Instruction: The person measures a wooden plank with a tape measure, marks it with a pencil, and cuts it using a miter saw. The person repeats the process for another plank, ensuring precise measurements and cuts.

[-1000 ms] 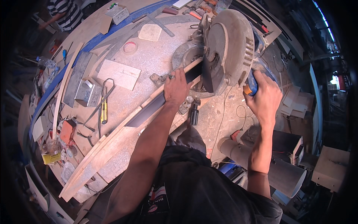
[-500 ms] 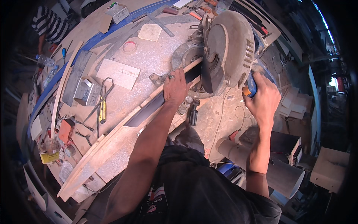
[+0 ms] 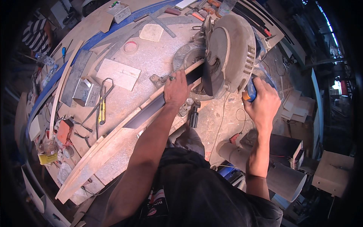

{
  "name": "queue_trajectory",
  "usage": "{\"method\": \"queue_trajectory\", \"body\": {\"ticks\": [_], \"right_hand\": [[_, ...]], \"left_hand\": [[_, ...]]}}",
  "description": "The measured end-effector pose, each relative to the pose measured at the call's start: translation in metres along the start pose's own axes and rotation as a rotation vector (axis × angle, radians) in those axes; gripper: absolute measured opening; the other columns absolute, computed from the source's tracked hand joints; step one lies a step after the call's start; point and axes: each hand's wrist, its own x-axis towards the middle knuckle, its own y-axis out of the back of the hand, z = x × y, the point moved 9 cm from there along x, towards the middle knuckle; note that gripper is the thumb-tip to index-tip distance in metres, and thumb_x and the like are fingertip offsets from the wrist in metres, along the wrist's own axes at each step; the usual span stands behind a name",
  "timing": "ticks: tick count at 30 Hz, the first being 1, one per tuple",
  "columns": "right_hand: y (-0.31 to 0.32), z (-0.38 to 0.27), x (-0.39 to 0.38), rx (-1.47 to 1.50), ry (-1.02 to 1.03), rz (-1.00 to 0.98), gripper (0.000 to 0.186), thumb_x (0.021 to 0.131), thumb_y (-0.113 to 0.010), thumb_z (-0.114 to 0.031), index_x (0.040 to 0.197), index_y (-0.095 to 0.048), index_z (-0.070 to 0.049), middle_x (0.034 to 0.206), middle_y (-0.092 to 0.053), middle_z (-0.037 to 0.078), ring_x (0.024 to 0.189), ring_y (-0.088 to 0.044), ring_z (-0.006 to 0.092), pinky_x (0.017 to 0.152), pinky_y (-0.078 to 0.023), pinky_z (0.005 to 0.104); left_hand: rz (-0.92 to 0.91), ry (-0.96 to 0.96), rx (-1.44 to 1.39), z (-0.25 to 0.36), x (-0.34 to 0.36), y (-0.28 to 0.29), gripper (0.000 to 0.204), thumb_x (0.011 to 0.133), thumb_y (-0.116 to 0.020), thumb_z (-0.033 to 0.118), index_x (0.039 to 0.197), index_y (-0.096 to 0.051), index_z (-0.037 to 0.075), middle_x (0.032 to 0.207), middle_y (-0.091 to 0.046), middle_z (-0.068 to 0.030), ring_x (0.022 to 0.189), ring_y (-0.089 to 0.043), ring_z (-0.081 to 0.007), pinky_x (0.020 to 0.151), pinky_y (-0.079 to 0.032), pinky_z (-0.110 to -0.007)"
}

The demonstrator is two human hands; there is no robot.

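My left hand grips a long pale wooden strip with a dark strip along it, pressing it at the fence of a chop saw. The strips run diagonally from the lower left to the saw's blade, which shows beside the large dusty guard. My right hand, fingers wrapped, holds the saw's blue and orange handle right of the guard. A black cylindrical knob sits below the saw base. The exact contact between blade and strip is hard to make out.
The speckled work table carries a white board, a tape roll, a yellow cutter, pliers and several offcuts. A co-worker in stripes is at the upper left. A cardboard tube and a box lie lower right.
The saw head and my right hand have come slightly down. My left hand keeps its grip on the strip. The co-worker at the upper left has shifted position, and the whole view has moved slightly.
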Motion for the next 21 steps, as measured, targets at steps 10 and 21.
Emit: {"method": "queue_trajectory", "body": {"ticks": [10,21], "right_hand": [[-0.0075,0.0005,-0.0067,0.039,-0.023,-0.016,0.031,0.074,-0.081,-0.017,0.100,-0.066,-0.009,0.086,-0.065,0.012,0.084,-0.067,0.0369,0.074,-0.050,0.0480],[-0.0087,-0.0006,-0.0099,0.030,-0.017,-0.007,0.034,0.072,-0.083,-0.017,0.100,-0.066,-0.009,0.086,-0.065,0.011,0.083,-0.066,0.0357,0.074,-0.050,0.0469]], "left_hand": [[0.012,-0.010,0.032,0.0011,0.0008,0.0010,0.079,0.099,-0.073,0.055,0.150,-0.050,0.000,0.126,-0.060,-0.0108,0.122,-0.060,-0.0263,0.101,-0.049,-0.042],[-0.079,0.010,0.006,-0.0001,0.0008,-0.0034,0.083,0.102,-0.068,0.053,0.158,-0.047,-0.004,0.135,-0.058,-0.0120,0.130,-0.056,-0.0267,0.107,-0.046,-0.042]]}}
